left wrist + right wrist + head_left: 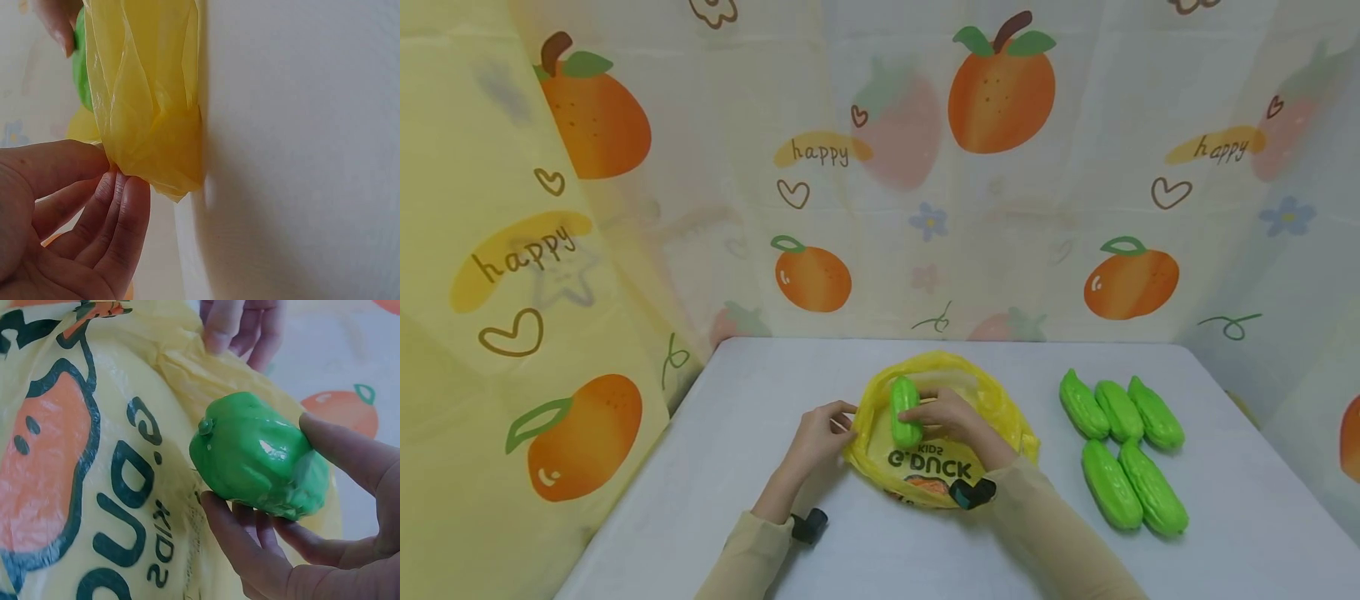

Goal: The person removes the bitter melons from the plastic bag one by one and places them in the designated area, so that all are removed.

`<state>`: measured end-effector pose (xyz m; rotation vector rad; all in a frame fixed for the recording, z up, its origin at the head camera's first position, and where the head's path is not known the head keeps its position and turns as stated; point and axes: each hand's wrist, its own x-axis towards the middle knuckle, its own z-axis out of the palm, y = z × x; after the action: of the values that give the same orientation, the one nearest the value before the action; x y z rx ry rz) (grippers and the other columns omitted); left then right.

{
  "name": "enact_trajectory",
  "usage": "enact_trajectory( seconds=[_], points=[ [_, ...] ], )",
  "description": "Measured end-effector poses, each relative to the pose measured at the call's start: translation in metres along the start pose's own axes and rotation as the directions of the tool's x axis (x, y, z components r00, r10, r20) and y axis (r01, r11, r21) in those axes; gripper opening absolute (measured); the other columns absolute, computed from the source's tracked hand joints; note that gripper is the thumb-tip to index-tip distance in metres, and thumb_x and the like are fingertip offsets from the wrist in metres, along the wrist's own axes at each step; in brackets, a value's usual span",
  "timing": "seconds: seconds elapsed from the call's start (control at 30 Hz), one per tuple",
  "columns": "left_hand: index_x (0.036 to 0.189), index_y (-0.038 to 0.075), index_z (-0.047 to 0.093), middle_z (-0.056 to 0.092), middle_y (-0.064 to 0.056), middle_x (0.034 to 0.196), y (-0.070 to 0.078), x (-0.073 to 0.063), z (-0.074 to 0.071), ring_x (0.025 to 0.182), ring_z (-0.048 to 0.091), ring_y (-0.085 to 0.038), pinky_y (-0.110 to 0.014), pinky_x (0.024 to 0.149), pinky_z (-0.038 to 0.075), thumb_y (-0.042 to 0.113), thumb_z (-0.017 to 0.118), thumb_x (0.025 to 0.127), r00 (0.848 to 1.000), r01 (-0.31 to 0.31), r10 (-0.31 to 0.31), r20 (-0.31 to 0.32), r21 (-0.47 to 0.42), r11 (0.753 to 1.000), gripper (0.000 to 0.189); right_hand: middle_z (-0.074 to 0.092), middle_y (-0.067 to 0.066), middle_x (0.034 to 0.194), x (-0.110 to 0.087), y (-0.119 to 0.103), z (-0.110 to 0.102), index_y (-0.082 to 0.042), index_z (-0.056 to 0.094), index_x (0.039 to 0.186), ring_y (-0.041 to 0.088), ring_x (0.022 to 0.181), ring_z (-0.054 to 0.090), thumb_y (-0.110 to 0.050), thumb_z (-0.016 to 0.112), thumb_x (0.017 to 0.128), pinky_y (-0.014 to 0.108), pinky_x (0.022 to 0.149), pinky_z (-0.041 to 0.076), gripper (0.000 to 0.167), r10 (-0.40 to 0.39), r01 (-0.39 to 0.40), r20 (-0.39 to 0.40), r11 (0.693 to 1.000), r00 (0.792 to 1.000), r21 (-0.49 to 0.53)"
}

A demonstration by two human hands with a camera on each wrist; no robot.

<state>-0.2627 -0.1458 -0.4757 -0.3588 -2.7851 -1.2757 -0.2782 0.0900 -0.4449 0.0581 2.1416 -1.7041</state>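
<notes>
A yellow plastic bag (940, 492) with printed letters lies open on the table, its mouth facing up. My left hand (822, 433) pinches the bag's left rim between thumb and fingers, seen closely in the left wrist view on the yellow plastic (150, 106). My right hand (951, 415) holds a glossy green toy cucumber (906, 412) over the bag's mouth. In the right wrist view, thumb and fingers grip the toy cucumber (259, 456) from both sides, its stem end toward the camera.
Several more green toy cucumbers (1122, 412) lie in two rows on the white table (760, 375), to the right of the bag. Behind the table hangs a fruit-printed curtain (880, 217). Each wrist wears a small dark camera (810, 527).
</notes>
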Motion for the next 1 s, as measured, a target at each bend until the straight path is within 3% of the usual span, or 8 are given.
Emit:
enact_trajectory(
  seconds=[0.57,0.7,1.0],
  points=[
    [0.108,0.012,0.068,0.066,0.000,0.081,0.002,-0.002,-0.001,0.071,0.061,-0.012,-0.026,0.062,0.051,0.007,0.072,0.078,1.000,0.022,-0.022,0.001,-0.004,1.000,0.031,0.056,0.023,0.122,-0.025,-0.010,-0.021,0.003,0.044,0.136,0.033,0.102,0.063,-0.025,0.075,0.080,0.044,0.080,0.055,0.070,-0.042,0.045,0.038,0.997,0.998,-0.065],
    [0.108,0.010,0.068,0.066,-0.001,0.082,0.002,-0.002,-0.001,0.071,0.061,-0.012,-0.026,0.062,0.051,0.007,0.072,0.078,1.000,0.015,-0.015,0.005,-0.008,1.000,0.031,0.057,0.022,0.120,-0.029,-0.011,-0.027,0.000,0.046,0.135,0.032,0.101,0.063,-0.027,0.077,0.079,0.047,0.081,0.054,0.069,-0.065,0.068,0.045,0.995,0.997,-0.068],
    [0.108,0.010,0.068,0.066,-0.002,0.082,0.001,-0.001,-0.001,0.071,0.059,-0.013,-0.026,0.061,0.051,0.007,0.072,0.078,1.000,0.016,-0.016,0.010,-0.003,1.000,0.030,0.050,0.018,0.132,-0.039,-0.017,-0.037,-0.012,0.049,0.136,0.027,0.101,0.062,-0.024,0.075,0.081,0.049,0.083,0.053,0.062,-0.093,0.098,0.078,0.994,0.993,-0.057]
  ],
)
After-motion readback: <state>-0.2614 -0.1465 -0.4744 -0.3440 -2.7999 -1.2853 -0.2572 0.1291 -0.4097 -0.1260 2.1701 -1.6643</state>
